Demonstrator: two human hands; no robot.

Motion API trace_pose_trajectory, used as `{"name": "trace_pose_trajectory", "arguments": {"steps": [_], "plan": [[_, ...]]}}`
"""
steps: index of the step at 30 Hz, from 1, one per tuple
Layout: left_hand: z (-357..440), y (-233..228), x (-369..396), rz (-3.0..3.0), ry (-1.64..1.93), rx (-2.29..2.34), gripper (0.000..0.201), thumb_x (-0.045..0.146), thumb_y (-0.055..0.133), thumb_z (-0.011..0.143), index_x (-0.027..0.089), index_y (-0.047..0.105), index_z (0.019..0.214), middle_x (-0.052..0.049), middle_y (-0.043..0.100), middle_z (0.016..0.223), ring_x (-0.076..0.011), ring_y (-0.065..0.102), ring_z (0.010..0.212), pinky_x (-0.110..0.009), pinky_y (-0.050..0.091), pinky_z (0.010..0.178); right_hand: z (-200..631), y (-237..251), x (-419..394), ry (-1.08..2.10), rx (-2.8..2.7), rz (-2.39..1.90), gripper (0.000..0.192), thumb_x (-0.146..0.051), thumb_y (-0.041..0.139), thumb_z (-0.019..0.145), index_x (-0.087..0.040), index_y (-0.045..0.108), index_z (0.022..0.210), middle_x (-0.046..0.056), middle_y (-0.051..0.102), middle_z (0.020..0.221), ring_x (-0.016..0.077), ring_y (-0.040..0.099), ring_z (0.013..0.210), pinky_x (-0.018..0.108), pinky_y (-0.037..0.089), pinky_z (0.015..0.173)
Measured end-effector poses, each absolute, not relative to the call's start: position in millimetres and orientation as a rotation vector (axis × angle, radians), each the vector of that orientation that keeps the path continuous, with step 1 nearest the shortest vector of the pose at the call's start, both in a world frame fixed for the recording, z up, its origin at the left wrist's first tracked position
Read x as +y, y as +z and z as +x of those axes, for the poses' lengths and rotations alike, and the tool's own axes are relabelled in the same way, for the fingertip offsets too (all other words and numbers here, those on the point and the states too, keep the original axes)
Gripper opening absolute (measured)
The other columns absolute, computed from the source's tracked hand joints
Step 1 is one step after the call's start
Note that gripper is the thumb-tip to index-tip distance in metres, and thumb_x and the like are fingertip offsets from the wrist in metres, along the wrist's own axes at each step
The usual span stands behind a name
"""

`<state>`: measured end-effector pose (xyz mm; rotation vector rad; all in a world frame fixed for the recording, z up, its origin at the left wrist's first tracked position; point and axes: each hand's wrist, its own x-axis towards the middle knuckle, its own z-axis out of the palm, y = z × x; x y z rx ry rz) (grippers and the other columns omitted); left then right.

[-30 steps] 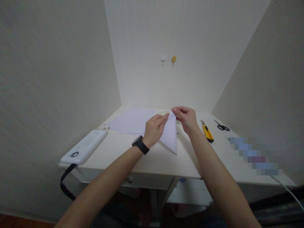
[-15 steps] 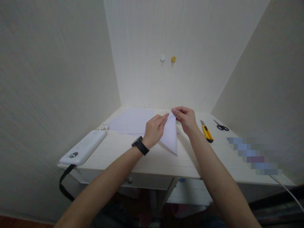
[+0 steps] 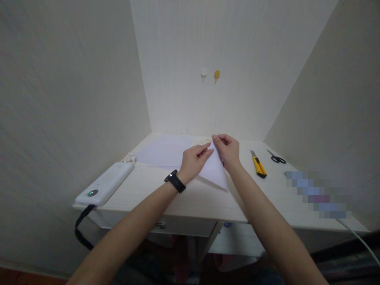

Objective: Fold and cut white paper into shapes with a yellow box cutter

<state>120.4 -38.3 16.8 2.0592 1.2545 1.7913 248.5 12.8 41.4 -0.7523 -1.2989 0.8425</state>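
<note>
A white sheet of paper (image 3: 212, 171) stands tilted over the desk, with its lower right corner raised off the surface. My right hand (image 3: 228, 148) pinches this sheet near its upper edge between thumb and fingers. On the sheet's left side is my left hand (image 3: 194, 160), its fingers stretched out and the thumb a little apart, fingertips at the paper near the other hand. A black watch (image 3: 175, 180) circles my left wrist. Flat on the desk to the left lie more white sheets (image 3: 166, 150), partly overlapping.
Right of my hands lie a yellow utility knife (image 3: 259, 165) with its blade out and black-handled scissors (image 3: 278, 159). A blurred-out object (image 3: 316, 196) is farther right. On the left are a white device (image 3: 105, 184) with a black strap and small white scraps (image 3: 129, 158).
My right hand has moved slightly left and turned. The sheet's lower corner has swung to the right, and my left thumb and fingers have parted a little.
</note>
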Motion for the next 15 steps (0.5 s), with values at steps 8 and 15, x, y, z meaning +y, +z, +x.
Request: {"name": "trace_pose_trajectory", "arguments": {"steps": [8,15], "plan": [[121.2,19.3,-38.3,1.686,1.799,1.260,0.026,0.030,0.071,0.082,0.020,0.076,0.105,-0.007,0.076,0.101,-0.0210,0.071,0.091,-0.034,0.056,0.085,241.1,34.5,11.2,0.831,-1.305,-0.743,0.037,-0.055,0.073,0.067,-0.020,0.066,0.073,0.003,0.067,0.069,0.0161,0.057,0.063,0.029,0.044,0.058],[121.2,21.0,-39.3,1.727,1.809,1.237,0.027,0.029,0.069,0.084,0.021,0.075,0.109,-0.007,0.074,0.106,-0.0218,0.071,0.096,-0.036,0.056,0.089,241.1,35.1,8.2,0.922,-1.250,-0.703,0.034,-0.052,0.076,0.065,-0.020,0.067,0.071,0.002,0.066,0.067,0.0155,0.055,0.061,0.029,0.044,0.058]]}}
